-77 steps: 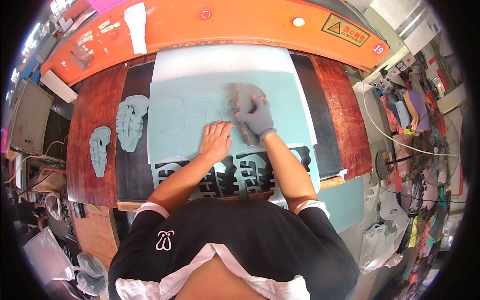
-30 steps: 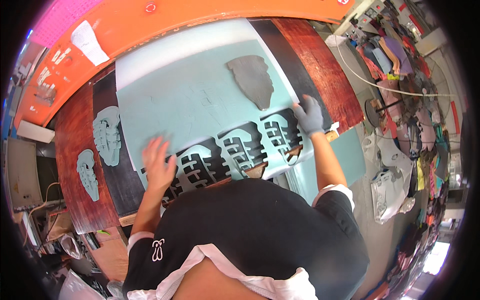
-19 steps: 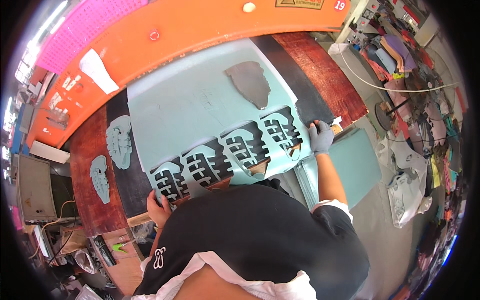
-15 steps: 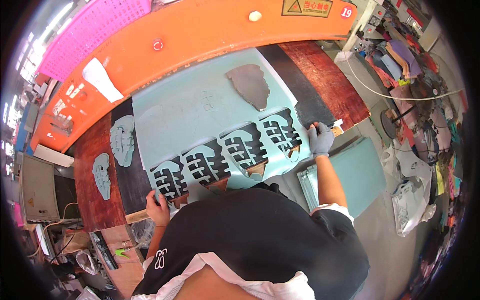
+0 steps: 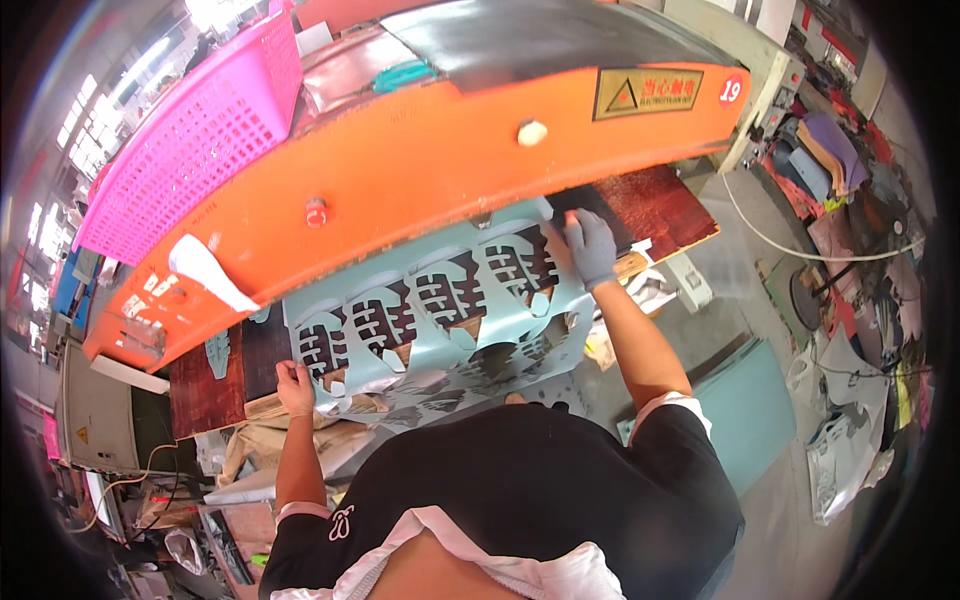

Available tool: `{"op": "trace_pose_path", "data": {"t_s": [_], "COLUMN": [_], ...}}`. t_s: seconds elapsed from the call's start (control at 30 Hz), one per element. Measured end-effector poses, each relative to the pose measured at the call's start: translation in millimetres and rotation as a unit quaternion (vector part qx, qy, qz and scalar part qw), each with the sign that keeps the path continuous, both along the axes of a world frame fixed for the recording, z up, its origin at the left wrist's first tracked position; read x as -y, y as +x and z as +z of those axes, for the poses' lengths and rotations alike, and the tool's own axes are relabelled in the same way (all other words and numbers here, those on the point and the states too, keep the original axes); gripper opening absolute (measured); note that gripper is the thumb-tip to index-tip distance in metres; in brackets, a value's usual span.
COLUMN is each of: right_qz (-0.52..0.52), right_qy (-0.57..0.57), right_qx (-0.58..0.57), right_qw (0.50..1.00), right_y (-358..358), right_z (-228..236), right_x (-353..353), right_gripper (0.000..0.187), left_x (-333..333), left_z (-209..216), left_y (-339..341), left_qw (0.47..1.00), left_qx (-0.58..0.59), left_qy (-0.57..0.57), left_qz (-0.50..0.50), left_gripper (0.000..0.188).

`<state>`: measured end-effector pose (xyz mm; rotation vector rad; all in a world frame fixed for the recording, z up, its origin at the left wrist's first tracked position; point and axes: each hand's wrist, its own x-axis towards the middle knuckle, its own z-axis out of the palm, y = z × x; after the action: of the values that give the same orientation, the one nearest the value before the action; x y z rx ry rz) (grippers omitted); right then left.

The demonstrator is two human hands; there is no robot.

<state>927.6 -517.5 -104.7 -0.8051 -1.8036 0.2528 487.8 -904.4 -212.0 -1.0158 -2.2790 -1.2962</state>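
Green sheet droops over the front edge of the table: likely light, floppy, best held by side margins, where left hand and right hand curl, grip indeterminate.

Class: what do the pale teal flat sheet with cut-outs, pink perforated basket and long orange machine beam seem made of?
Pale teal flat sheet: perhaps foam or another flexible synthetic, satin; it curves and shines along the front.
Pink perforated basket: probably moulded plastic, smooth; regular holes.
Orange machine beam: likely painted metal; worn lower edge.
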Motion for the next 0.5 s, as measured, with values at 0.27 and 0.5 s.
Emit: {"op": "trace_pose_path", "data": {"t_s": [0.27,0.5], "right_qz": [0.137,-0.083], "right_qy": [-0.126,-0.080], "right_qx": [-0.133,0.251], "right_qw": [0.973,0.961], "right_y": [-10.7,40.8], "right_z": [74.8,-56.6], "right_x": [0.3,0.0], "right_gripper": [0.029,0.024], "left_x": [-9.3,-8.6], "left_z": [-8.8,-3.2], "left_y": [1.1,-3.6], "left_qw": [0.999,0.999], "left_qx": [-0.007,-0.032], "left_qy": [-0.003,-0.035], "left_qz": [0.031,0.025], "left_gripper": [0.016,0.019]}}
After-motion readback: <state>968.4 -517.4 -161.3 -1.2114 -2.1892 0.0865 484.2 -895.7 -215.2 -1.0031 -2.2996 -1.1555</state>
